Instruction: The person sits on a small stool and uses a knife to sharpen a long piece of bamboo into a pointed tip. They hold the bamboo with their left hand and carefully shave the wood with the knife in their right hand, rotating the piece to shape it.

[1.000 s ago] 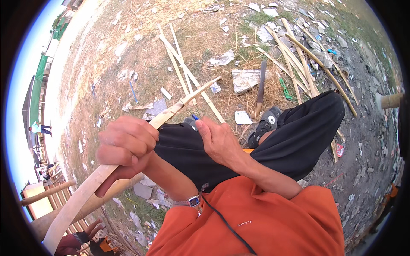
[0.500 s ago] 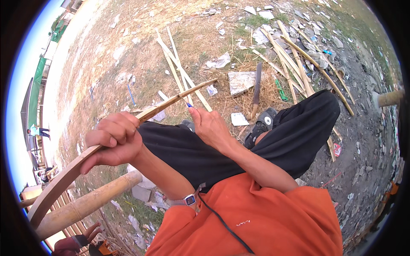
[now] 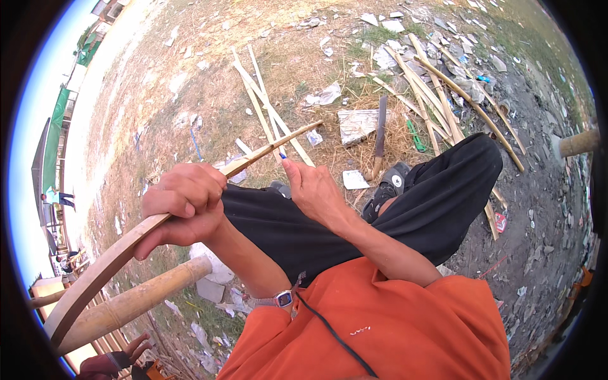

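A long split bamboo strip (image 3: 101, 273) runs from the lower left up to a thin tip over the ground. Wrapped around its middle, palm side partly showing, is my left hand (image 3: 185, 204), with a watch on the wrist. Just below the strip's front part, my right hand (image 3: 318, 193) is closed with the thumb pointing up. A small blue-ended thing (image 3: 283, 156) pokes out beyond that thumb, close to the strip; the rest of it is hidden by the hand, so its kind cannot be told.
Pale bamboo strips (image 3: 259, 101) lie crossed on the grass ahead, and more strips (image 3: 430, 95) are piled to the right. A large dark-bladed knife (image 3: 380, 130) rests by a whitish block (image 3: 356, 125). Bamboo poles (image 3: 149, 294) stand at left and right. Litter covers the ground.
My left hand has slid a little forward along the bamboo strip, toward the thin tip. The strip and my right hand have barely moved.
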